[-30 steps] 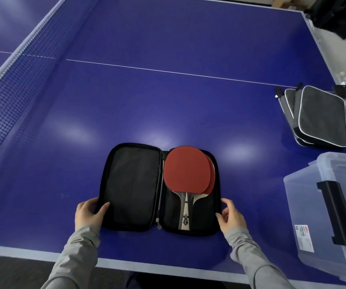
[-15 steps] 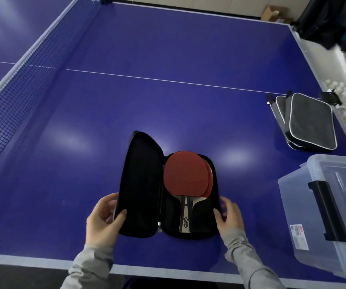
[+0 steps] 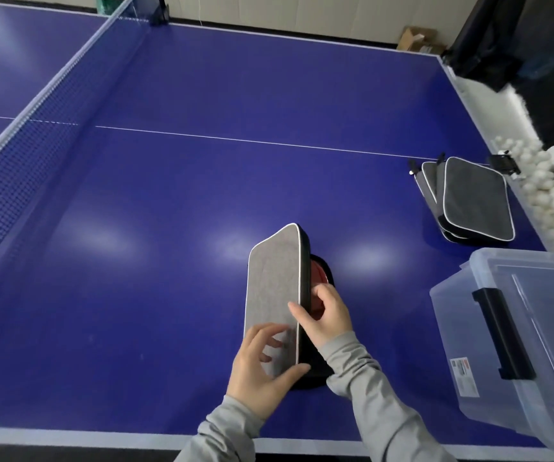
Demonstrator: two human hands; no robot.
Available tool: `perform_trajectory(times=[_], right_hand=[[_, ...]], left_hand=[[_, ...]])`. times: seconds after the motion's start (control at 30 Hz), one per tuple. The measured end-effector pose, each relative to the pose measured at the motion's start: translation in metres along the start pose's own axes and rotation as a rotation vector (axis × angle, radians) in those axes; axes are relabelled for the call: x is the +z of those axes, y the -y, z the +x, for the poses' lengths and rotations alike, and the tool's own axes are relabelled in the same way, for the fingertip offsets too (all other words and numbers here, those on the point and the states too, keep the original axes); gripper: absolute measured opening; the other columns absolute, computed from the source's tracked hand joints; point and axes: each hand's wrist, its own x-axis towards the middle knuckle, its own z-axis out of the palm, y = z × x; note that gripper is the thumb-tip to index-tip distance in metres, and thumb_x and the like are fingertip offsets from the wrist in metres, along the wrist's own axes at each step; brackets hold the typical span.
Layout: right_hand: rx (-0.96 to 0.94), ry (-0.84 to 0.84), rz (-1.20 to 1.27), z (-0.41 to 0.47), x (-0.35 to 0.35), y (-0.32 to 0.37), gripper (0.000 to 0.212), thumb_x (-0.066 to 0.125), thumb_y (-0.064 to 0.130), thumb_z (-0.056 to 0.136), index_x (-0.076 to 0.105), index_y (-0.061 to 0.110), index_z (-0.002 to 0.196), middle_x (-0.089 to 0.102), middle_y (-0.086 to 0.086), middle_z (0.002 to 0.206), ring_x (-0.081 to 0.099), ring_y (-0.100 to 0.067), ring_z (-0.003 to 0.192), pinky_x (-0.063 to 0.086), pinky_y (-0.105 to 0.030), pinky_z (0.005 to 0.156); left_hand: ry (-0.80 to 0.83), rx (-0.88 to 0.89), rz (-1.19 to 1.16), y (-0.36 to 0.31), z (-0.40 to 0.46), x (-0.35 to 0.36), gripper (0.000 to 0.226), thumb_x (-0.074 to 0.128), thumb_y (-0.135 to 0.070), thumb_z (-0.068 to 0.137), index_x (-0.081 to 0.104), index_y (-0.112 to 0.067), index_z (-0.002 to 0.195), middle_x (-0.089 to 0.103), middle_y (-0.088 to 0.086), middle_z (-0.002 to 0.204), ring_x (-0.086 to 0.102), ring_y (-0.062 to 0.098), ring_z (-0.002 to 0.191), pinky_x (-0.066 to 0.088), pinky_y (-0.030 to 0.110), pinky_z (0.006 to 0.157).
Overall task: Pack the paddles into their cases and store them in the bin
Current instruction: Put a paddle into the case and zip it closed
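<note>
On the blue table, the case lid had swung nearly shut over the paddles; left hand gripped the lid, right hand pinched its edge; zipping probably came next.

Paddle mostly hidden under half-closed case lid; only red sliver shows. Bin at table's right edge cut off by frame. Label text unreadable.

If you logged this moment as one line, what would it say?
step: closing case | left hand: holds case flap | right hand: on flap edge | paddles: inside | bin: lid on
</note>
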Motion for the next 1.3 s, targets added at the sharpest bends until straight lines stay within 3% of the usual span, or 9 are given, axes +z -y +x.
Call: perform_trajectory(times=[0.13,0.2,0.43,0.57,0.73,0.9,1.03,1.17,1.3], right_hand=[[0.105,-0.109,-0.054,0.009,-0.014,-0.035,0.019,0.074,0.003,0.070,0.061,-0.007,0.080,0.058,-0.018,0.101,0.054,-0.031,0.096,0.038,-0.027,0.084],[0.219,-0.120,-0.060,0.012,-0.016,-0.055,0.018,0.073,0.003,0.072,0.062,-0.008,0.081,0.057,-0.021,0.102,0.052,-0.033,0.102,0.037,-0.031,0.090],[0.503,0.046,-0.089,0.018,-0.007,-0.096,0.027,0.067,0.013,0.081,0.059,-0.004,0.100,0.061,-0.022,0.104,0.058,-0.035,0.098,0.044,-0.036,0.084],[0.563,0.058,-0.106,0.016,-0.001,-0.100,0.029,0.062,0.017,0.085,0.054,0.001,0.107,0.060,-0.019,0.108,0.056,-0.033,0.100,0.042,-0.034,0.086],[0.585,0.036,-0.088,0.016,0.004,-0.099,0.029,0.057,0.010,0.087,0.048,0.003,0.114,0.058,-0.016,0.112,0.057,-0.031,0.100,0.042,-0.029,0.083],[0.624,0.044,-0.069,0.017,0.009,-0.099,0.028,0.049,0.005,0.090,0.042,0.008,0.117,0.057,-0.013,0.108,0.053,-0.024,0.085,0.039,-0.026,0.072],[0.652,0.054,-0.029,0.019,0.008,-0.103,0.028,0.048,0.001,0.089,0.042,0.009,0.116,0.054,-0.007,0.101,0.054,-0.025,0.089,0.039,-0.026,0.076],[0.657,0.048,0.011,0.020,0.003,-0.107,0.027,0.048,0.000,0.089,0.043,0.010,0.114,0.053,-0.004,0.099,0.052,-0.022,0.088,0.040,-0.028,0.078],[0.625,-0.001,0.101,0.017,-0.002,-0.107,0.029,0.049,-0.005,0.087,0.045,0.005,0.114,0.057,-0.011,0.105,0.056,-0.030,0.104,0.043,-0.037,0.094]], left_hand=[[-0.229,-0.209,-0.067,0.025,0.017,-0.020,0.027,0.077,-0.020,0.075,0.063,-0.030,0.095,0.060,-0.007,0.103,0.062,0.014,0.090,0.050,0.025,0.071],[-0.264,-0.361,-0.051,0.040,0.034,-0.027,0.026,0.073,-0.020,0.079,0.063,-0.023,0.102,0.061,-0.002,0.110,0.060,0.014,0.090,0.049,0.027,0.079],[-0.114,-0.645,-0.095,0.065,0.088,-0.014,0.066,0.072,-0.029,0.079,0.040,-0.014,0.135,0.050,0.008,0.131,0.051,0.018,0.108,0.041,0.030,0.090],[-0.056,-0.678,-0.137,0.074,0.098,-0.004,0.076,0.074,-0.031,0.078,0.033,-0.014,0.139,0.053,0.007,0.127,0.050,0.017,0.103,0.039,0.028,0.089],[-0.040,-0.721,-0.138,0.080,0.104,0.007,0.073,0.076,-0.035,0.075,0.039,-0.017,0.136,0.057,0.003,0.111,0.058,0.024,0.104,0.045,0.037,0.097],[0.004,-0.701,0.061,0.074,0.113,0.012,0.068,0.074,-0.046,0.073,0.045,-0.021,0.129,0.059,0.001,0.118,0.058,0.025,0.108,0.044,0.036,0.096],[0.067,-0.746,0.034,0.072,0.122,0.015,0.063,0.078,-0.041,0.070,0.052,-0.013,0.120,0.062,0.004,0.112,0.059,0.026,0.102,0.046,0.036,0.093],[0.068,-0.723,-0.122,0.070,0.121,0.019,0.055,0.081,-0.026,0.070,0.051,-0.010,0.113,0.062,0.008,0.107,0.059,0.022,0.088,0.046,0.032,0.080],[0.035,-0.660,-0.220,0.066,0.113,0.023,0.057,0.081,-0.021,0.070,0.049,-0.013,0.115,0.064,0.008,0.106,0.061,0.019,0.086,0.047,0.032,0.077]])
